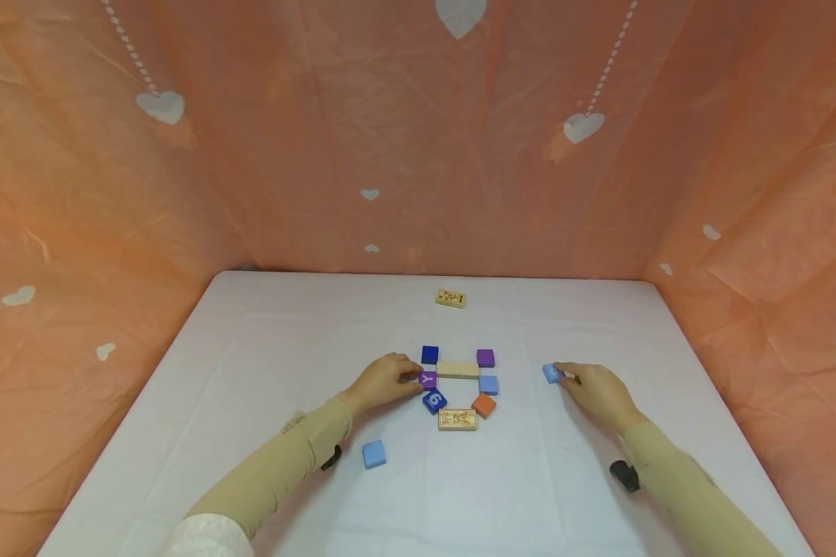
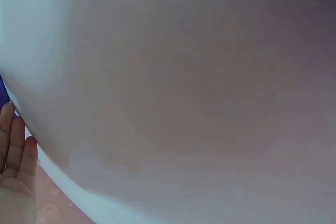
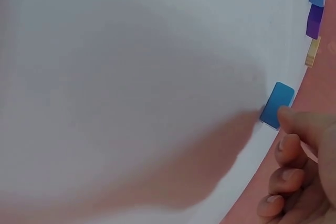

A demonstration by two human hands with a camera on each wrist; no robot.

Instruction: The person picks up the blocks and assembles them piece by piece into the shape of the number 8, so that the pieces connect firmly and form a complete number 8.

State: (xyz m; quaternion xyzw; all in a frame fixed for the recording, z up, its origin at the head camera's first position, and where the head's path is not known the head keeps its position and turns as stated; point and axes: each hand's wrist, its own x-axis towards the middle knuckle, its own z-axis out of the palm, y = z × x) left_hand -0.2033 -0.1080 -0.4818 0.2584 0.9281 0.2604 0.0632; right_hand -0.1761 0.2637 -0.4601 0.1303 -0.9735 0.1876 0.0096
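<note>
My left hand reaches in from the left, thumb and index finger pinching the near sides of a purple block with a white Y. In the left wrist view only some fingers show at the edge, beside a sliver of purple. Off to the right, my right hand pinches a light blue block between thumb and fingers, low over the table; the right wrist view shows the thumb on this blue block. Below the Y block lies a dark blue block marked 6.
A plain wooden plank bridges the ring of blocks: dark blue, purple, light blue and orange. A printed wooden tile lies in front, another tile farther back. A loose light blue block sits nearer.
</note>
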